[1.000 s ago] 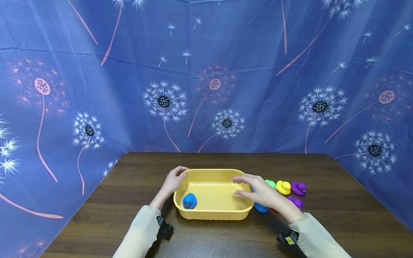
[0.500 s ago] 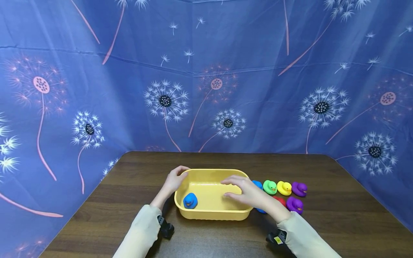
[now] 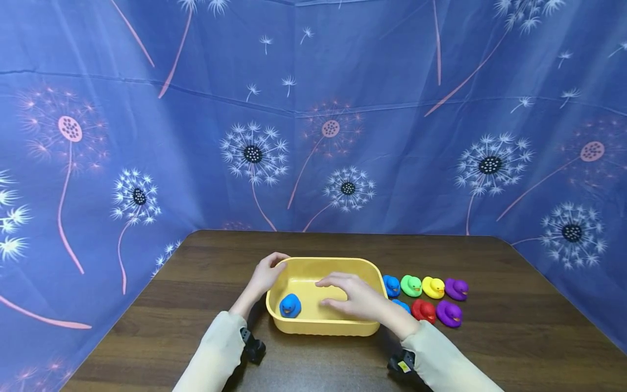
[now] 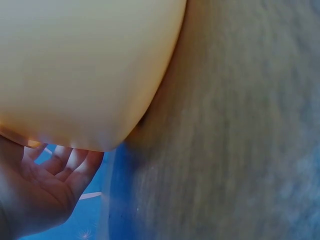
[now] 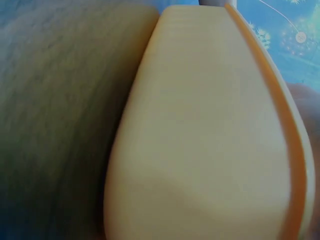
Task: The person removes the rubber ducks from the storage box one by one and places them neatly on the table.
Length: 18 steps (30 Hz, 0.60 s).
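A yellow plastic basin (image 3: 323, 327) stands on the table, with one blue rubber duck (image 3: 290, 306) inside at its near left corner. My left hand (image 3: 264, 275) grips the basin's left rim near the far corner; in the left wrist view the fingers of that hand (image 4: 55, 185) lie against the outer wall. Over the basin's right half hovers my right hand (image 3: 354, 296), thumb and fingers spread apart, holding nothing. Its fingertips point left toward the blue duck, well apart from it. In the right wrist view the basin's outer wall (image 5: 200, 125) fills most of the picture.
Right of the basin are two rows of rubber ducks: a blue duck (image 3: 391, 286), green duck (image 3: 411, 286), yellow duck (image 3: 433, 287) and purple duck (image 3: 456, 289) behind; a partly hidden blue duck (image 3: 403, 305), red duck (image 3: 424, 311) and purple duck (image 3: 449, 313) nearer.
My right hand has moved left over the basin, from its right rim toward the middle, uncovering more of the ducks on the right. The left hand stays on the rim.
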Motion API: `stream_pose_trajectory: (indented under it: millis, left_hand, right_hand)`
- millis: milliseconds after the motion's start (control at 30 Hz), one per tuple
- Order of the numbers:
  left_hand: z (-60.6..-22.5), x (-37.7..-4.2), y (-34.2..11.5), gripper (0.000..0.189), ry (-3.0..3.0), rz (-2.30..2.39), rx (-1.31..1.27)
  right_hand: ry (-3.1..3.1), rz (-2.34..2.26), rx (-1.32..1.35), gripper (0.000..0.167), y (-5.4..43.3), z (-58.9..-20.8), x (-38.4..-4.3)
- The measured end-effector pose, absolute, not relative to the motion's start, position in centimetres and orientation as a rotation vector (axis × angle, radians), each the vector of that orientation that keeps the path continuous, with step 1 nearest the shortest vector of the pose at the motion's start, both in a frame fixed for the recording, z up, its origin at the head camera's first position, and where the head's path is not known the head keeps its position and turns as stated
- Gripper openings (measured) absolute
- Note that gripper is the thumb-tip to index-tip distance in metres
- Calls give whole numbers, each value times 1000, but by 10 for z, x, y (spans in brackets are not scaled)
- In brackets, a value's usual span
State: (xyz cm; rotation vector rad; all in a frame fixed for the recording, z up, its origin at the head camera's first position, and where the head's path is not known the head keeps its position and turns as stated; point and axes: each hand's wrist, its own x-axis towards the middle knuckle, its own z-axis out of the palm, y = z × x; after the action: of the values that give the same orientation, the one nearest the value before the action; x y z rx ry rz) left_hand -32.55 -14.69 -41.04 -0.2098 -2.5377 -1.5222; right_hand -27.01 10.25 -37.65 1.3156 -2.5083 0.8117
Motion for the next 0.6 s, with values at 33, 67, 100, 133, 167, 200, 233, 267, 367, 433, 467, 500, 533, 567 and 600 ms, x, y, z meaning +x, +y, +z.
stream_pose_trajectory:
  millis: [33,67,100,133,167,200,233,267,367,433,467,500,533,567,600]
  left_hand:
    - [-410,-326,-147,20,-2543,-1518,-206]
    - [-410,-326,-147,20,-2549,-1516,-201]
    - [-410,-326,-147,20,-2553,-1515,-197]
    - [-410,-326,-147,20,-2556,-1512,-194]
    - [-410,-326,-147,20,-2557,-1512,-191]
    - [-410,-326,-147,20,-2556,-1513,-189]
    - [-410,-326,-147,20,-2554,-1514,-191]
    - [-410,-326,-147,20,-2552,-1517,-193]
    - [-410,-326,-146,20,-2545,-1524,-200]
    - [-410,-326,-146,20,-2541,-1526,-202]
    - [-411,-326,-146,20,-2540,-1525,-200]
    - [-411,-325,-146,20,-2540,-1521,-200]
    - [-411,-325,-146,20,-2539,-1519,-202]
    - [-411,-325,-146,20,-2537,-1516,-203]
    - [-411,-325,-146,20,-2536,-1512,-202]
  right_hand:
    - [-2509,811,1322,34,101,-377,-270]
    - [-2511,812,1326,34,99,-377,-270]
    - [-2513,811,1329,34,97,-378,-270]
    - [-2514,817,1334,34,95,-378,-270]
    - [-2515,821,1335,35,94,-379,-271]
    - [-2513,824,1338,35,92,-379,-271]
    - [-2510,829,1339,35,90,-380,-272]
    - [-2507,836,1340,35,89,-380,-272]
    - [-2497,848,1349,34,84,-382,-272]
    - [-2499,844,1354,33,81,-383,-273]
    - [-2503,839,1356,33,80,-384,-273]
    - [-2509,836,1358,33,78,-385,-273]
    - [-2512,829,1360,33,76,-385,-273]
    - [-2514,822,1362,34,74,-386,-273]
    - [-2512,813,1366,34,72,-385,-273]
